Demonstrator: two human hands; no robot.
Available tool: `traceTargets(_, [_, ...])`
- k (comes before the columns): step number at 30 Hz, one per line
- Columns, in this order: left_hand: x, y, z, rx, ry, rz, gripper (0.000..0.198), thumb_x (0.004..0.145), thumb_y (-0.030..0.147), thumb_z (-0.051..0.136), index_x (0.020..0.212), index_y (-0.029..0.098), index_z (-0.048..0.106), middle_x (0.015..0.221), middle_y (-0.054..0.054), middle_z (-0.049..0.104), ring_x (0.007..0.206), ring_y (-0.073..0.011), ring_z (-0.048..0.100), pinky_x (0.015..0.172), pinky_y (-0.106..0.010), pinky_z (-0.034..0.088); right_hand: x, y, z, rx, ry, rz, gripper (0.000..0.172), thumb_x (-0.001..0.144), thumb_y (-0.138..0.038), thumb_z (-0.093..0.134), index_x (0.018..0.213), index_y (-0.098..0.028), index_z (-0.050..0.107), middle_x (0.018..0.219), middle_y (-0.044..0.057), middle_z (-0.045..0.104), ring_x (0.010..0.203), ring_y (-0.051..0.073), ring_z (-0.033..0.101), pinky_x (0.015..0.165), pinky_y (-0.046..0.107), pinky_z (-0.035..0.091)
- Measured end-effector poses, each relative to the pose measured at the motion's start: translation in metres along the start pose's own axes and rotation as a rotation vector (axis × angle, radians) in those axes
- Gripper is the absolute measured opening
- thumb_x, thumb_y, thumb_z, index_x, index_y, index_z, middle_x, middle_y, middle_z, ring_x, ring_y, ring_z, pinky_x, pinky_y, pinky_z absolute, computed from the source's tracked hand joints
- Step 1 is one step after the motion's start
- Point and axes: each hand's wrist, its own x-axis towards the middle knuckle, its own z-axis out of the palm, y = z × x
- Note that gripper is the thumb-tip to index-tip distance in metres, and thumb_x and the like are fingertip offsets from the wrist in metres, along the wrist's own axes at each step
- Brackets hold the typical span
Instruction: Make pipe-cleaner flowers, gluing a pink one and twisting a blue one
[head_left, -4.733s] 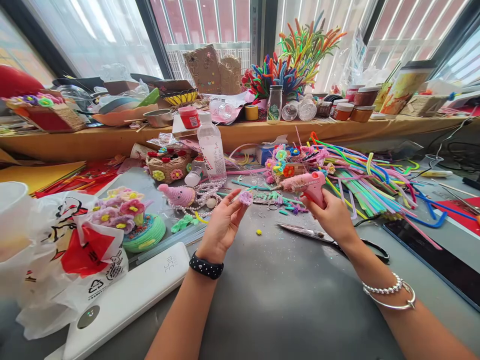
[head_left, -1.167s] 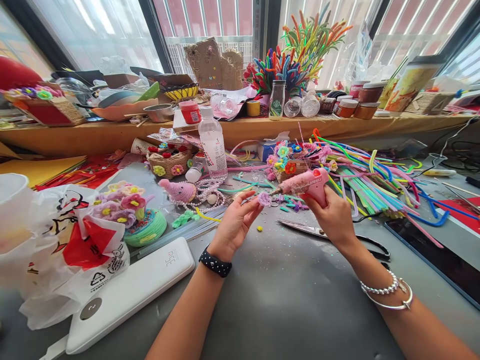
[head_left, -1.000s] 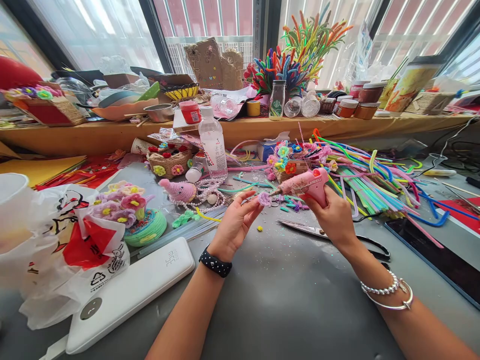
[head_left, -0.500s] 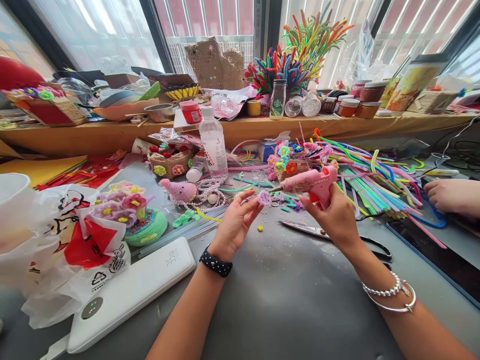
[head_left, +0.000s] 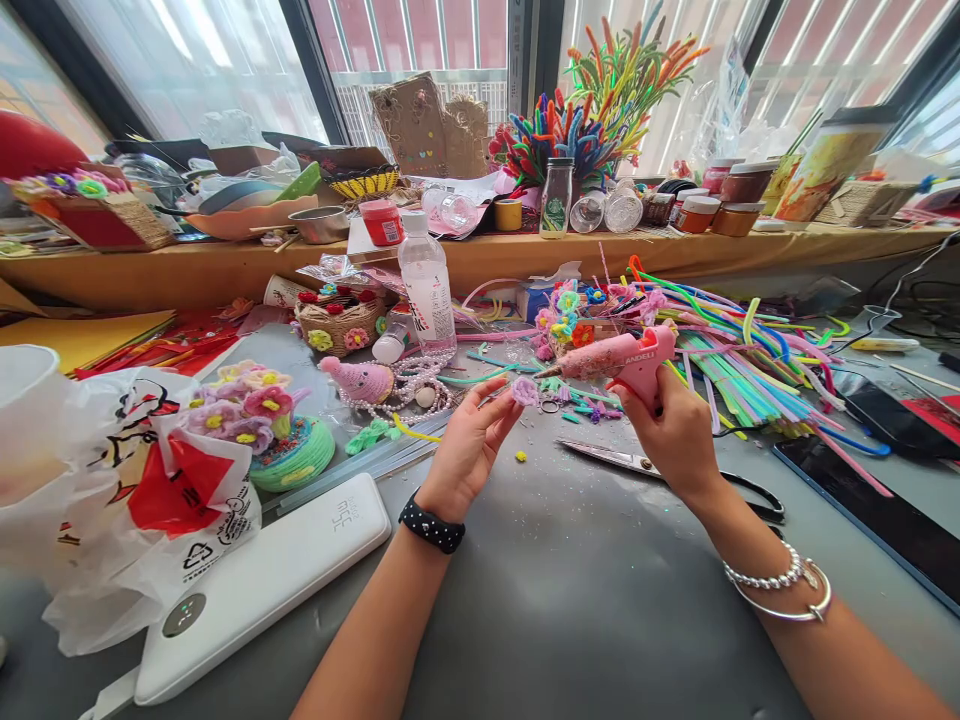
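Mostly bare counter [head_left: 555, 590] is running between the left hand [head_left: 469, 445] and right hand [head_left: 671, 435] and widening toward the near side, leaving a broad path. Higher up, the pink glue gun [head_left: 637, 362] is leaving only a slim gap before the purple flower [head_left: 525, 392]. Scissors [head_left: 634, 462] are crossing the way beneath that hand, a white power bank [head_left: 266, 590] is blocking the left, a smartphone [head_left: 862, 505] is hemming in the right, and a plastic bottle [head_left: 426, 290] and heaped pipe cleaners [head_left: 739, 375] are barring the back

Bare forearms [head_left: 367, 630] on this one. Left wrist [head_left: 444, 497] has a black band [head_left: 432, 522] with tiny white dots, right wrist [head_left: 739, 535] a silver beaded bracelet [head_left: 761, 582] plus a slim silver bangle [head_left: 795, 620].
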Motion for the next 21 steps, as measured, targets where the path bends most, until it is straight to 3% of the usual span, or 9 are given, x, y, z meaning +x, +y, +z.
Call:
traceTargets(10, [0.002, -0.001, -0.002, -0.019, 0.014, 0.011, 0.023, 0.065, 0.001, 0.058, 0.083, 0.013, 0.053, 0.079, -0.002, 0.060, 0.070, -0.0061, 0.059, 0.071, -0.013, 0.048, 0.000, -0.004, -0.001, 0.015, -0.009, 0.023, 0.028, 0.071, -0.045, 0.049, 0.062, -0.021, 0.037, 0.046, -0.006, 0.035, 0.039, 0.011, 0.032, 0.042, 0.024, 0.027])
traceTargets(21, [0.001, -0.001, -0.002, -0.001, 0.015, 0.017, 0.023, 0.064, 0.001, 0.059, 0.084, 0.013, 0.054, 0.079, -0.002, 0.060, 0.068, -0.0057, 0.059, 0.070, -0.013, 0.048, 0.001, -0.010, -0.003, 0.020, 0.001, 0.081, 0.038, 0.061, -0.054, 0.057, 0.068, -0.019, 0.043, 0.048, -0.005, 0.042, 0.042, 0.011, 0.037, 0.042, 0.022, 0.029])
